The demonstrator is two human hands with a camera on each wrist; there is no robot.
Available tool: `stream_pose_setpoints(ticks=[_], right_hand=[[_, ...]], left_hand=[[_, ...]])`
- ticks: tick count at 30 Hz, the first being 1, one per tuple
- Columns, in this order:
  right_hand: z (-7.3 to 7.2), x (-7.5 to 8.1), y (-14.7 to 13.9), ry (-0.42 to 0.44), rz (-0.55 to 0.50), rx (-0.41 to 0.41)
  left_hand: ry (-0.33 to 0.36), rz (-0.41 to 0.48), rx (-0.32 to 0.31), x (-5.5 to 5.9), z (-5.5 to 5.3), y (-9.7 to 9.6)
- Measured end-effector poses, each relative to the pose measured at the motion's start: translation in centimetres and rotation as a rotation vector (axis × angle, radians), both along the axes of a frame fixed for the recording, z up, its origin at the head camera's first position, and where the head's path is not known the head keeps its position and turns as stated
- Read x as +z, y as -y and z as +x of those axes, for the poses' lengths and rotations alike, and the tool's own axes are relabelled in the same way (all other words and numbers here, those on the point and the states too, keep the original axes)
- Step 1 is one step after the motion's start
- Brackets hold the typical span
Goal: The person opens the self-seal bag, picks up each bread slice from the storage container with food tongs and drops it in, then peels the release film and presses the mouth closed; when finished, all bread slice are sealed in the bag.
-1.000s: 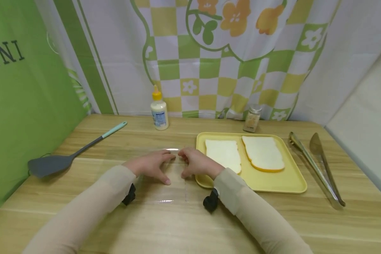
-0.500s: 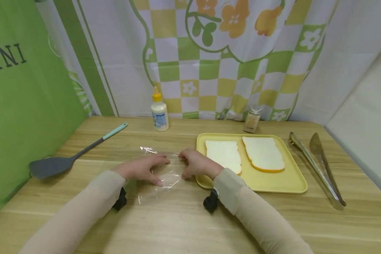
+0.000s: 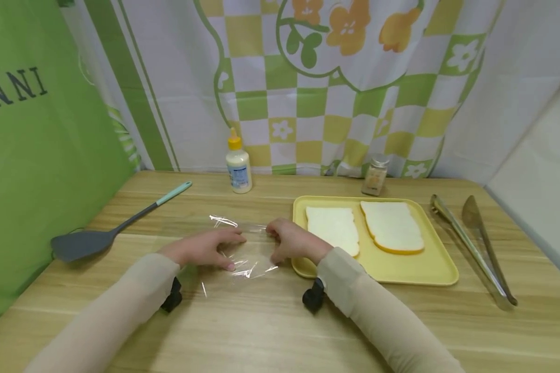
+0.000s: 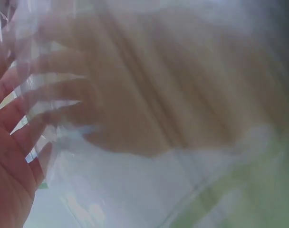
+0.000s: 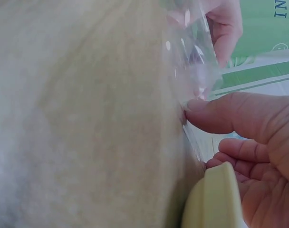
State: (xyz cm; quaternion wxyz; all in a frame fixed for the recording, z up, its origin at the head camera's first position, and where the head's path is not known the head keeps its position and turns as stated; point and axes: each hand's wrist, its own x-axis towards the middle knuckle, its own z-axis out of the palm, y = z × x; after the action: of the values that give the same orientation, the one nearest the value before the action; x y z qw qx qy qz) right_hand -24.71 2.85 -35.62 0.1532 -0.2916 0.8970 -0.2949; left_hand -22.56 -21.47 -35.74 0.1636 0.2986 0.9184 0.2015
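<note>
A crinkled, see-through sheet of plastic film (image 3: 249, 267) spreads between my two hands, low over the wooden table. My left hand (image 3: 203, 249) is at its left side, thumb and fingers apart. In the left wrist view the left fingers (image 4: 21, 123) look spread and fairly straight, partly seen through the film. My right hand (image 3: 293, 241) holds the film's right edge beside the tray. The right wrist view shows the right thumb (image 5: 230, 114) pressed at that edge, with the other fingers curled below it.
A yellow tray (image 3: 406, 269) with two bread slices (image 3: 333, 228) stands at right. Metal tongs (image 3: 466, 248) lie beyond it. A spatula (image 3: 121, 228) lies at left. A yellow-capped squeeze bottle (image 3: 239, 171) and a spice jar (image 3: 375, 176) stand at the back before a curtain.
My left hand has drawn left, away from the right hand, and the film between them has lifted and crumpled. The right hand has stayed nearly in place.
</note>
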Motion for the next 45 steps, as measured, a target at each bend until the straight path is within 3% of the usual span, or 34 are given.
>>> stream_pose_setpoints(ticks=[8, 13, 17, 23, 28, 33, 37, 41, 45], right_hand=[[0.0, -0.3, -0.1, -0.022, -0.018, 0.008], [0.0, -0.4, -0.2, -0.027, -0.013, 0.006], [0.1, -0.3, -0.1, -0.013, -0.014, 0.002], [0.2, 0.0, -0.1, 0.022, -0.025, -0.009], [0.2, -0.1, -0.2, -0.004, -0.039, -0.010], [0.2, -0.2, -0.3, -0.021, -0.050, -0.006], [0.2, -0.1, -0.2, -0.027, -0.032, -0.008], [0.2, -0.2, -0.1, -0.038, -0.016, -0.010], [0.2, -0.3, 0.0, -0.045, -0.014, -0.008]], left_hand=[[-0.087, -0.058, -0.040, 0.3, 0.0, -1.1], [-0.107, 0.021, -0.003, 0.6, 0.4, -1.7], [-0.084, 0.132, 0.111, 0.3, 0.8, -1.7], [-0.011, 0.380, 0.395, -0.1, 1.6, -1.3], [-0.049, 0.531, 0.541, 0.0, 2.0, -1.4], [-0.139, 0.657, 0.632, -0.2, 2.1, -1.4], [-0.180, 0.737, 0.647, -0.3, 2.3, -1.0], [-0.166, 0.795, 0.580, -0.3, 2.4, -0.6], [-0.131, 0.782, 0.528, -0.1, 2.5, -0.2]])
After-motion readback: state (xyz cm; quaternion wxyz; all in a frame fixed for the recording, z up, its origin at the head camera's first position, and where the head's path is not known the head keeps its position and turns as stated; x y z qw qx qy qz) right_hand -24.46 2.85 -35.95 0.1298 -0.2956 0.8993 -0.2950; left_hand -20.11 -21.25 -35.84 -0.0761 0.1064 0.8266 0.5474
